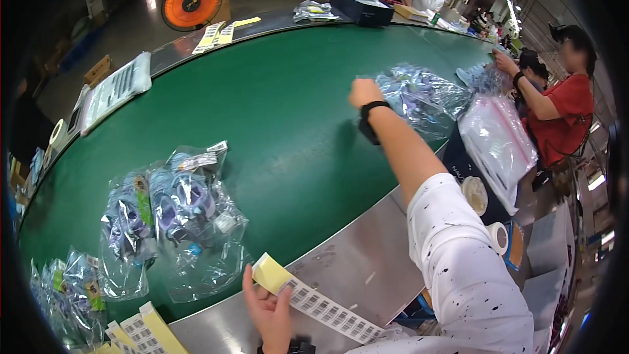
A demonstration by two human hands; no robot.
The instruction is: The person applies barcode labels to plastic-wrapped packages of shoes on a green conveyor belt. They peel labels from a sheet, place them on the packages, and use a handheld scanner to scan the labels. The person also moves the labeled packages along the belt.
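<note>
My left hand (267,313), low at the metal table edge, has its fingers curled at the yellow end of a strip of barcode labels (334,311). The strip slants down to the right over the metal. My right hand (365,94) reaches far across the green belt, closed on the left edge of a clear plastic bag (419,98) with blue and lilac shoes inside. To the left on the belt lie other bagged shoes: one bag (190,206) bears a white label at its top, another (128,223) lies beside it, and more (72,292) sit at the far lower left.
More label sheets (147,334) lie at the lower left edge. A dark box (481,151) with clear plastic bags and tape rolls (475,195) stands right. A co-worker in red (560,111) handles a bagged item at the right. An orange fan (191,4) stands behind the belt.
</note>
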